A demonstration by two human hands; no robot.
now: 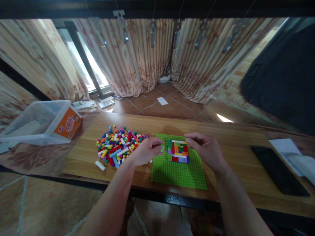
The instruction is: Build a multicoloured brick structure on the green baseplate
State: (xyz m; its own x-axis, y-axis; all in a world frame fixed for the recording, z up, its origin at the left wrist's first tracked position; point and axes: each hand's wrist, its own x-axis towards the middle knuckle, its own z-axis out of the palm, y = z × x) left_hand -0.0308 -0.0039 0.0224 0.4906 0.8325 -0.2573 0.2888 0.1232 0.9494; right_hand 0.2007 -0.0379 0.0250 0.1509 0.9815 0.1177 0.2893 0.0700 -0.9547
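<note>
A green baseplate [178, 178] lies on the wooden table, with a rectangular block of multicoloured building bricks [179, 152] built on it. My left hand [149, 149] is over the plate's left edge, its fingers closed on a small pale green brick [162, 148]. At the upper right corner of the brick block is my right hand [203, 147], thumb and fingers pinched together. Whatever is between those fingertips is hidden or too small to name. To the left of the plate spreads a heap of loose bricks [118, 147] in many colours.
A white brick [99, 165] lies apart from the heap. Beyond the table's left end stands a clear plastic bin [36, 137] with an orange label. A black flat panel [278, 170] and papers [285, 149] are at the right. Curtains [137, 62] hang behind.
</note>
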